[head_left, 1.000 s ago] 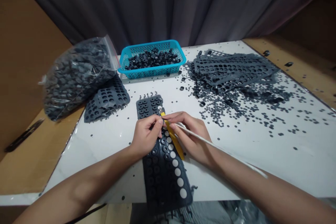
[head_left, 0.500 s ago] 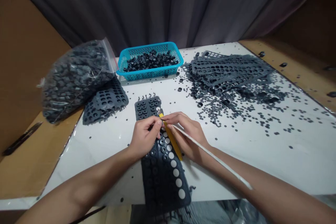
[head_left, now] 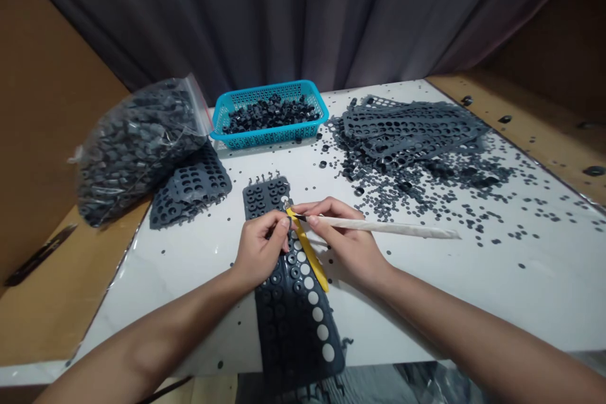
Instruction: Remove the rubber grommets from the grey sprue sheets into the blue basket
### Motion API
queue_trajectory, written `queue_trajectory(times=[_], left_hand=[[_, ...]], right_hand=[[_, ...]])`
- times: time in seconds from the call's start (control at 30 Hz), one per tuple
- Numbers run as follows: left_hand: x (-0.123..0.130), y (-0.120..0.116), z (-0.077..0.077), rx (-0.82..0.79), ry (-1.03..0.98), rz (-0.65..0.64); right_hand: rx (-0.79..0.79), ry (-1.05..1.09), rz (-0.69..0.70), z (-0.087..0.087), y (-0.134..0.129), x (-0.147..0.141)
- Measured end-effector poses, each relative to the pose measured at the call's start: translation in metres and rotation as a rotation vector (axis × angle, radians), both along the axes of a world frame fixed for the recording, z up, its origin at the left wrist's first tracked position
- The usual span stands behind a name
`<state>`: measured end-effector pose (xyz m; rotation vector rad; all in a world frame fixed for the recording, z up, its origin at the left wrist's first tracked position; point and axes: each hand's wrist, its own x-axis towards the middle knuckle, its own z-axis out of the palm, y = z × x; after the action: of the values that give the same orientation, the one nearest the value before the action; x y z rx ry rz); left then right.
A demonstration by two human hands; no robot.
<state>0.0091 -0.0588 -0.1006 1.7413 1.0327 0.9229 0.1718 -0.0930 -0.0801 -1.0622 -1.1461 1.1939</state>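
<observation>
My left hand point(head_left: 262, 243) is closed in a pinch on a small black rubber part point(head_left: 290, 222), mostly hidden by the thumb and finger. My right hand point(head_left: 348, 237) grips a thin white stick point(head_left: 392, 225) with a dark tip, which points at that part. Beneath both hands lies a black rubber sheet point(head_left: 300, 328) with rows of round ring-shaped pieces; along its right side a column of holes shows white. A slim yellow tool point(head_left: 315, 265) with a metal-looking end rests slanted on the sheet, beside my right fingers; its exact kind is unclear.
A blue basket point(head_left: 265, 139) of black parts stands at the back. To its left, a full clear zip bag point(head_left: 137, 145) leans over more rubber sheets point(head_left: 189, 189). Punched-out sheets point(head_left: 411, 126) are stacked at right, amid scattered black discs point(head_left: 426, 196).
The white stick has swung from slanting down toward me to lying nearly level, pointing right, as my right hand turned. My left hand has hardly moved.
</observation>
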Motion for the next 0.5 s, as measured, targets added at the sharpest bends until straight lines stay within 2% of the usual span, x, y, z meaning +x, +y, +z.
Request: queue_trajectory(times=[0.17,0.5], left_hand=[[0.0,-0.001,0.0012,0.027,0.009,0.002],[-0.0009,-0.0015,0.0006,0.068,0.031,0.009]], right_hand=[[-0.055,0.065,0.039,0.0011,-0.0005,-0.0016],[0.034,-0.111,0.02,-0.0018,-0.0027,0.0004]])
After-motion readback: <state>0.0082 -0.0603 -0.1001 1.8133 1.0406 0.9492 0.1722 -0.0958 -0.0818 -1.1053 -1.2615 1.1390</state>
